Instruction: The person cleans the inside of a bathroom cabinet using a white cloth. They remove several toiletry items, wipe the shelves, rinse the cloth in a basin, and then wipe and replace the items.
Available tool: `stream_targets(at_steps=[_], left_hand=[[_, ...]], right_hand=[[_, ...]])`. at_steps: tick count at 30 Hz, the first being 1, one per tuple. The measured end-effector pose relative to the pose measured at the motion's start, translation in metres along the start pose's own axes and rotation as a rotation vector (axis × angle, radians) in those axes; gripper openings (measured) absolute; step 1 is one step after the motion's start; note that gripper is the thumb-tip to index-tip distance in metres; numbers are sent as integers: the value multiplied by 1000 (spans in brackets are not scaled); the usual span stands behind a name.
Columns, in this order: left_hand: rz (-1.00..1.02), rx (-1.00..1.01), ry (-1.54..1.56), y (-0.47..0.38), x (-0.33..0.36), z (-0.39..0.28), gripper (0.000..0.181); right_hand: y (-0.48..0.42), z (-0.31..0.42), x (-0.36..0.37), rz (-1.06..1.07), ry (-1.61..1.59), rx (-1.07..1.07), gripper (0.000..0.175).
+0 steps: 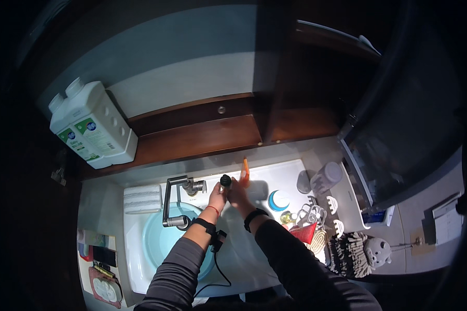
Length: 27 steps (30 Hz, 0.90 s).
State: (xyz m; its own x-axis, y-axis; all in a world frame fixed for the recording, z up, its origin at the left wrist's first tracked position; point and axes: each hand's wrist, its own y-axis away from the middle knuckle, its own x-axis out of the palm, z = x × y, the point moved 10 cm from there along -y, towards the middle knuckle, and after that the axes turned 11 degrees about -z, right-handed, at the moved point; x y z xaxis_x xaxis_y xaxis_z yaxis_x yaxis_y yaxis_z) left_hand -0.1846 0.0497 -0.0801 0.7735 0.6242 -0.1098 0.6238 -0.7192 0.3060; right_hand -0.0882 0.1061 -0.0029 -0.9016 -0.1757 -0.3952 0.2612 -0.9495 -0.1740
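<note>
My left hand (pixel 217 200) and my right hand (pixel 238 195) meet over the back of the white sink counter (pixel 292 171), right of the faucet (pixel 176 200). Between them stands an object with a dark round cap (pixel 225 180); its lower part is hidden by my fingers. Both hands appear closed around it. Just behind my right hand an orange object (pixel 246 167) leans up by the wall. A light blue basin (pixel 161 237) sits in the sink beneath the faucet, partly covered by my left forearm.
White twin jugs (pixel 97 128) stand on the wooden shelf (pixel 198 136). A folded striped towel (pixel 142 199) lies left of the faucet. At right are a blue-rimmed round container (pixel 279 200), a translucent cup (pixel 327 177), hair claws (pixel 331 205), a red packet (pixel 304 233) and a fringed hanging cloth (pixel 348 254).
</note>
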Motion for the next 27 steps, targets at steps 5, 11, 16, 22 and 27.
stream_targets(at_steps=[5,11,16,22,27], left_hand=[[4,-8,-84,26,-2,-32,56],[200,-89,210,93,15,-52,54],[319,-116,125,155,24,-54,48],[534,-196,-70,216,42,-37,38],[683,-174,-74,225,63,-24,30]], right_hand=[[17,-4,-8,61,58,27,43],[68,30,-55,1,111,1,40],[129,49,-105,-5,121,29,36],[211,15,-159,133,218,156,26],[238,-33,-227,57,655,181,24]])
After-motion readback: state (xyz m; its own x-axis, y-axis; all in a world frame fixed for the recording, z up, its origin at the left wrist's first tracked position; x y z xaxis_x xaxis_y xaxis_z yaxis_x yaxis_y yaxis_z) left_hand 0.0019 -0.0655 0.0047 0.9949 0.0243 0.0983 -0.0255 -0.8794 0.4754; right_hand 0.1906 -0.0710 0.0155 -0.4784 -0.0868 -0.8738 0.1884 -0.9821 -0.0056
